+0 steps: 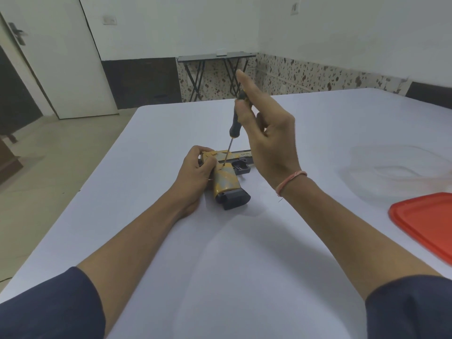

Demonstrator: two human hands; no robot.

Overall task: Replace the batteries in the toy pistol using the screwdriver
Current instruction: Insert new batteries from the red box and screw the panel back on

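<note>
Right fingers: forefinger straight up, thumb and the other tips pinching the screwdriver near the top of its black handle.
Right hand: raised over the table, a thread band at the wrist.
Left fingers: curled round the rear of the toy pistol.
Left hand: resting on the table, which has a white cover.
Screwdriver: nearly upright under the right fingertips, its tip on the pistol's side just beside the left fingers.
Toy pistol: flat on its side below the right fingers, yellow and grey, dark grip base toward the person.
Red lid: well to the right of the right fingers.
Clear container: beyond the lid, too blurred to make out.
</note>
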